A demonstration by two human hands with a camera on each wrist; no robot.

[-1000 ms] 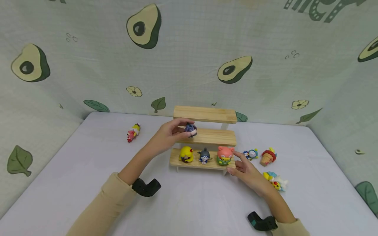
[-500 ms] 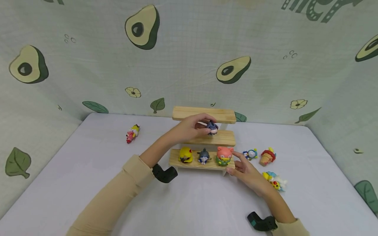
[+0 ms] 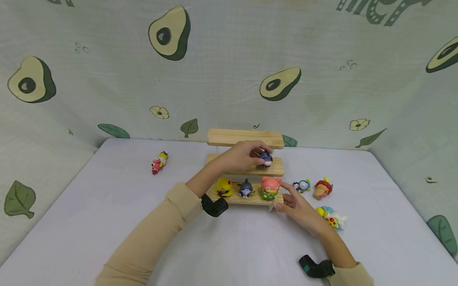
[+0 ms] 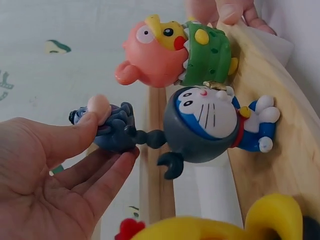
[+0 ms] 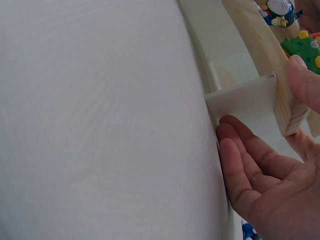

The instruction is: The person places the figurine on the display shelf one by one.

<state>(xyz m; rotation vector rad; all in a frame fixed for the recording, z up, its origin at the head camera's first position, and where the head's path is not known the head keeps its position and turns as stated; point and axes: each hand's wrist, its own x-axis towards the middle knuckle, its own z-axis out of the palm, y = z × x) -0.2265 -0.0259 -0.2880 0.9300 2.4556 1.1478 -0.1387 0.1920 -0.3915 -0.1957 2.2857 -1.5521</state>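
Blue and thumb-sized in look, the donkey [image 3: 266, 159] is pinched between the thumb and fingers of the left hand [image 3: 247, 154], its grip closed snugly about the body. It is at the right part of the middle shelf [image 3: 275, 171] of a three-step wooden stand [image 3: 247, 138]; whether its feet touch the wood I cannot tell.

At the stand's right end is the right hand [image 3: 296, 208], with thumb at the front edge of the bottom shelf [image 3: 257, 197] and index finger round by its end, a light grip on the wood. Its other fingers curl loosely below, beside the white support [image 5: 245, 89].

On the bottom shelf, left to right, sit a yellow figure [image 3: 224, 186], a grey-hooded cat [image 3: 245, 189] and a pink figure [image 3: 270, 187] in green, all upright and apart.

Right of the stand, on the white surface [image 3: 229, 254], lie a small blue figure [image 3: 304, 185], a red-topped cone [image 3: 323, 188] and a yellow-and-white figure [image 3: 332, 218]. Well to the left lies a pink-and-yellow figure [image 3: 159, 162]. Avocado-print cloth [image 3: 222, 47] hangs behind.
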